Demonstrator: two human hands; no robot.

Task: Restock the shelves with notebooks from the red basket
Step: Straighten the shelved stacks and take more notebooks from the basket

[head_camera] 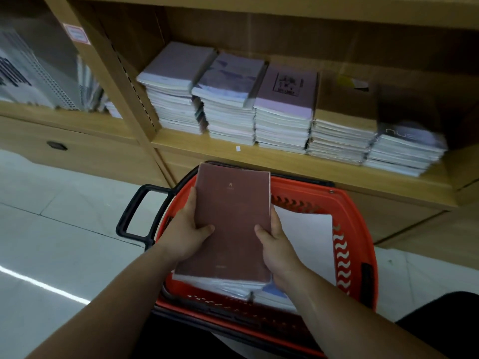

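The restock looks well under way but unfinished. The shelf [259, 154] already carries five stacks [282, 120] side by side along its front edge, from near the left upright to the right end. The three on the left are tall. The tan-covered one [344, 107] and the dark-covered one [408, 130] at the right end are lower, so by my reading there is room there for more.

A bundle of notebooks [233, 216] with a brown cover on top is in both hands, directly over the basket [364, 229], which sits on the floor [64, 229] in front of the shelf. The left hand [185, 235] grips the bundle's left edge and the right hand [276, 243] its right edge. On each the thumb lies on the cover and the fingers [192, 196] wrap round the side. Whether the bundle is lifted clear or resting on what lies beneath cannot be told.

This bundle has not yet reached the shelf. More remains in the basket: a white cover [308, 237] shows to the right of the bundle, and further edges show under its near end. So I judge at least this load and one more are left.
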